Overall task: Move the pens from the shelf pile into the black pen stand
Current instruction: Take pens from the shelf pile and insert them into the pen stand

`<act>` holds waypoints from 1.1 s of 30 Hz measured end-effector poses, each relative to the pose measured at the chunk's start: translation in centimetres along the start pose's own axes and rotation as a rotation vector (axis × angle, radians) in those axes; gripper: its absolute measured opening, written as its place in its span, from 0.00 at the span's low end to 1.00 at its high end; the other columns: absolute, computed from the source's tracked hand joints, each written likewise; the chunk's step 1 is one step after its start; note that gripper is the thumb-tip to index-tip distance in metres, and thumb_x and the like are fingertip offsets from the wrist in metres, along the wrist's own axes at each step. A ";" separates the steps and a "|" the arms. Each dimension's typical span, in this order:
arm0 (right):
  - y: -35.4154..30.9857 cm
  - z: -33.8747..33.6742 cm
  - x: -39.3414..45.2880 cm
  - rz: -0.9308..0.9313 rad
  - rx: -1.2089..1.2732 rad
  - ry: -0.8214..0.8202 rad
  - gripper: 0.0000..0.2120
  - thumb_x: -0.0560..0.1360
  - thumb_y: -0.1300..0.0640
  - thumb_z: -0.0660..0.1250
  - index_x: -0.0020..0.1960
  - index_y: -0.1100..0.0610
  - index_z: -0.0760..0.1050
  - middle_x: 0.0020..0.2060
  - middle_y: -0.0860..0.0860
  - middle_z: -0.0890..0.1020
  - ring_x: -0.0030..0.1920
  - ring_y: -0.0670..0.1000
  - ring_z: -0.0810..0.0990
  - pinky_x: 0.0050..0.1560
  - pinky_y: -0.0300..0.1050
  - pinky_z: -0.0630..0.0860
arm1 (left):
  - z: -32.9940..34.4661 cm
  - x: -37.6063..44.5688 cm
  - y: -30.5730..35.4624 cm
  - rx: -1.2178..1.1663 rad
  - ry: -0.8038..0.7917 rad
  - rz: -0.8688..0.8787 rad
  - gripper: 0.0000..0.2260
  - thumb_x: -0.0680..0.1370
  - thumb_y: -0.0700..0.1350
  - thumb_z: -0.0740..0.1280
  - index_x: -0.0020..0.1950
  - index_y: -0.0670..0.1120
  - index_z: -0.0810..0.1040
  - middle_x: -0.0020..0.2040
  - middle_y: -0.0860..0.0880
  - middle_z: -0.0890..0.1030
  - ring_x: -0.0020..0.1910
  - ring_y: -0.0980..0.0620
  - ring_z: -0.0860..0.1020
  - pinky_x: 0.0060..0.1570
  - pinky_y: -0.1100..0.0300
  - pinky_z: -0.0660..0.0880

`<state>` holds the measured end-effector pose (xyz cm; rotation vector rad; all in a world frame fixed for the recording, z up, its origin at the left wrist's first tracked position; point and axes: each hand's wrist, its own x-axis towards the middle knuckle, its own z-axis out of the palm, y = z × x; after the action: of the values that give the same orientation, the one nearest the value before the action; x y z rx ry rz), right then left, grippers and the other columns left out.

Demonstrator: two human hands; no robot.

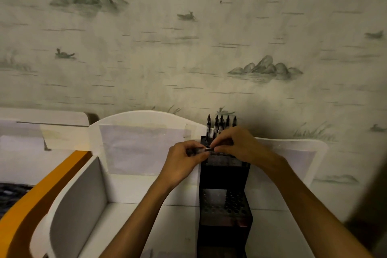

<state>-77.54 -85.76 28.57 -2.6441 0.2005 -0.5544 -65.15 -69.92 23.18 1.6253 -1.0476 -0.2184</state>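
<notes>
The black pen stand (225, 201) is a tall stepped mesh organiser standing on the white shelf (129, 222). Several dark pens (221, 124) stand upright in its rear compartment, against the wall. A dark pen (202, 150) lies level in front of that compartment, held at both ends. My left hand (184, 163) grips its left part and my right hand (234, 145) pinches its right end. The hands nearly touch above the stand. No pile of pens is visible on the shelf.
A white curved backboard (144, 142) with taped paper rises behind the shelf. A white side panel (81, 197) and an orange curved edge (41, 192) close the left. Patterned wallpaper (188, 48) covers the wall behind.
</notes>
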 end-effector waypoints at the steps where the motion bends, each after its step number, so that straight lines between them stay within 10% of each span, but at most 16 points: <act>1: 0.2 0.0 0.0 0.010 -0.008 0.002 0.08 0.72 0.61 0.74 0.49 0.53 0.85 0.39 0.42 0.81 0.41 0.41 0.80 0.44 0.29 0.74 | -0.1 0.1 -0.2 0.063 0.021 0.006 0.06 0.75 0.50 0.74 0.51 0.53 0.84 0.43 0.57 0.84 0.43 0.62 0.80 0.43 0.70 0.74; 13: 4.2 -3.2 -0.6 0.267 0.180 0.460 0.06 0.75 0.62 0.71 0.50 0.55 0.80 0.43 0.50 0.84 0.44 0.49 0.82 0.48 0.40 0.79 | -1.2 -0.1 -0.6 0.640 0.088 0.196 0.15 0.80 0.59 0.61 0.64 0.56 0.76 0.58 0.54 0.80 0.52 0.53 0.78 0.53 0.53 0.76; 19: 5.4 -3.1 -0.7 0.317 0.095 0.654 0.06 0.73 0.58 0.73 0.50 0.58 0.81 0.37 0.49 0.83 0.37 0.44 0.81 0.37 0.25 0.74 | -0.4 -0.2 -0.6 0.735 0.098 0.228 0.16 0.80 0.60 0.59 0.63 0.55 0.77 0.60 0.53 0.80 0.56 0.52 0.77 0.56 0.53 0.71; 24: 6.1 -2.6 -0.5 0.322 0.038 0.669 0.07 0.74 0.57 0.73 0.50 0.60 0.82 0.40 0.53 0.85 0.40 0.50 0.83 0.47 0.43 0.80 | -0.1 -0.3 -0.4 0.732 0.103 0.221 0.16 0.81 0.59 0.60 0.63 0.55 0.77 0.60 0.53 0.80 0.57 0.52 0.77 0.56 0.56 0.68; 33: 6.4 -1.4 -0.5 0.311 -0.013 0.581 0.07 0.73 0.58 0.74 0.50 0.60 0.83 0.43 0.54 0.85 0.40 0.48 0.80 0.43 0.32 0.71 | -0.2 -0.1 -0.9 0.732 0.100 0.193 0.16 0.80 0.60 0.60 0.64 0.56 0.77 0.61 0.53 0.80 0.57 0.51 0.77 0.59 0.53 0.71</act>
<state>-78.91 -91.97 26.77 -2.3263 0.7703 -1.1909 -64.66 -69.77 22.44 2.1279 -1.2798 0.4227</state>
